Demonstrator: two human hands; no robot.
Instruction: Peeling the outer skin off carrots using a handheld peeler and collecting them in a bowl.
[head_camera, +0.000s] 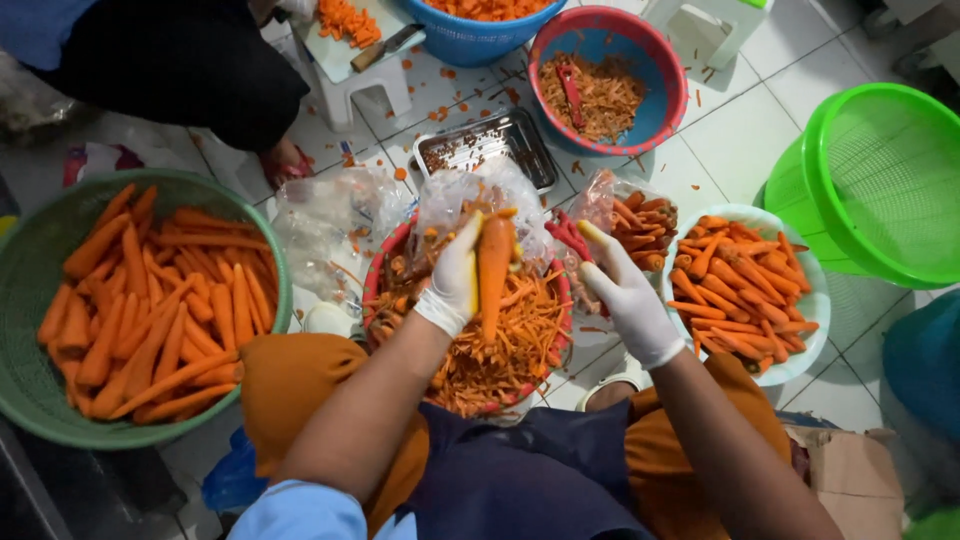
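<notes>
Left hand (452, 283), gloved, closed round upright carrot (493, 270) over red basin (385, 262) of peelings, near centre. Right hand (625, 297) closed on red peeler (572, 236), just right of carrot. Peeled carrots in green basket (20, 290) far left, more in white bowl (815, 310) at right. Risk, prob.: wet glove slips, blade nicks left fingers; peelings may fall past rim onto floor.

**Carrot and peeler held over the peelings basin**

A long orange carrot (493, 272) is held upright, tip downward, in the gloved left hand (453, 282). A red peeler (572, 238) is gripped in the gloved right hand (628, 298), just beside the carrot. Both are held above a red basin (385, 255) heaped with orange peelings.
</notes>
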